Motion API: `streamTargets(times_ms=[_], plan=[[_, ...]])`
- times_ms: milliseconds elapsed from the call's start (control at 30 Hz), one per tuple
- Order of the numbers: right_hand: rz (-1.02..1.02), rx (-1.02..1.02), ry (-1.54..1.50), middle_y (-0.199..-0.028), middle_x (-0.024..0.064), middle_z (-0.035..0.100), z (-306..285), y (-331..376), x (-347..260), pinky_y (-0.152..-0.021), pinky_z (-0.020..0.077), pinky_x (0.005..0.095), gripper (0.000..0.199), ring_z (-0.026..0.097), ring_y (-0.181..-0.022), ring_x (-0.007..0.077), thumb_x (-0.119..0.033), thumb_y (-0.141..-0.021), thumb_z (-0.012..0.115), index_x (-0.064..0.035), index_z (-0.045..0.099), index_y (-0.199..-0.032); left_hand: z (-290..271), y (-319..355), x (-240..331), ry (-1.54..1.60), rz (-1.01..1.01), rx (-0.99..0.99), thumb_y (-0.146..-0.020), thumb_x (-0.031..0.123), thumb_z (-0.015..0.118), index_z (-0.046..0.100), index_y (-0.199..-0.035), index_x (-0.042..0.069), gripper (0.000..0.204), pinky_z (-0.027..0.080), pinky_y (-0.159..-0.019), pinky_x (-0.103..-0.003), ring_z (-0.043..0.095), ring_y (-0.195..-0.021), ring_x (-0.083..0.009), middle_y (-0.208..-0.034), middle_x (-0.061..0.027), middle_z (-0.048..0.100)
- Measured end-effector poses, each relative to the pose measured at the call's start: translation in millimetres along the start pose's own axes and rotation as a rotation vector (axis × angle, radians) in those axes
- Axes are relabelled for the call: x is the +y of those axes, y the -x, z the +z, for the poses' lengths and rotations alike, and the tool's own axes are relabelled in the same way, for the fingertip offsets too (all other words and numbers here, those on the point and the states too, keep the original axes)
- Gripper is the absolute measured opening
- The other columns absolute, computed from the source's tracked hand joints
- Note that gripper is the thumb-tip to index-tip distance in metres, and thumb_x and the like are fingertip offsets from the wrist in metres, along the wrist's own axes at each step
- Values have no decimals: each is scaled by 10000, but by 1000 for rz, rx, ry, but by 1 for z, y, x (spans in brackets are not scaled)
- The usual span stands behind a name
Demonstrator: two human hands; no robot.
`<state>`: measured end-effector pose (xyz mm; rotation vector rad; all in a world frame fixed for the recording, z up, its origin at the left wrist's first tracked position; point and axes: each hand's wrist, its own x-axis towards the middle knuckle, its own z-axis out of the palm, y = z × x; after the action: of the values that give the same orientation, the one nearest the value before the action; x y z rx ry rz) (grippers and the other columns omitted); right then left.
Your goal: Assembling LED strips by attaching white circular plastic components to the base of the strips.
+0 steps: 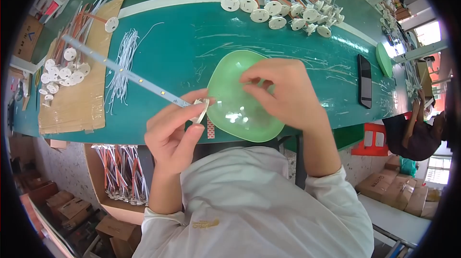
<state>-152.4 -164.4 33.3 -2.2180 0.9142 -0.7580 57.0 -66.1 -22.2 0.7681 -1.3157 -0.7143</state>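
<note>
Here's the LED strip [140, 81], its white disc [204, 112] pinched in the left hand [173, 133], while the right hand [290, 90] curls over the green bowl [223, 83], grip unclear, seemingly a small-part pickup calling for precise fingertips.

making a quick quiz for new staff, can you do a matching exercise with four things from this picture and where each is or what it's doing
1. left hand
2. right hand
3. dark phone
4. white wires

a. on the right part of the green table
b. holding a light strip at its white round end
c. beside the cardboard sheet
d. over the green dish

Pairs: 1-b, 2-d, 3-a, 4-c
</note>
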Motion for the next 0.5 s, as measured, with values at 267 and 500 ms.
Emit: streamTargets(times_ms=[267, 500], plan=[[-46, -215, 305, -837, 159, 642, 5, -21, -2, -691, 515, 396, 142, 637, -767, 327, -11, -715, 697, 26, 652, -844, -17, 2, 1, 230, -93, -149, -881, -31, 572, 645, -1113, -116, 258, 552, -763, -343, 677, -985, -297, -1082, -288, 661], [9, -290, 202, -769, 165, 639, 4, -18, -4, -654, 509, 382, 105, 645, -716, 329, -8, -714, 697, 19, 637, -796, -13, 2, 4, 265, -121, -154, -864, -99, 547, 650, -1127, -96, 282, 545, -733, -312, 677, -909, -242, -1104, -275, 655]])
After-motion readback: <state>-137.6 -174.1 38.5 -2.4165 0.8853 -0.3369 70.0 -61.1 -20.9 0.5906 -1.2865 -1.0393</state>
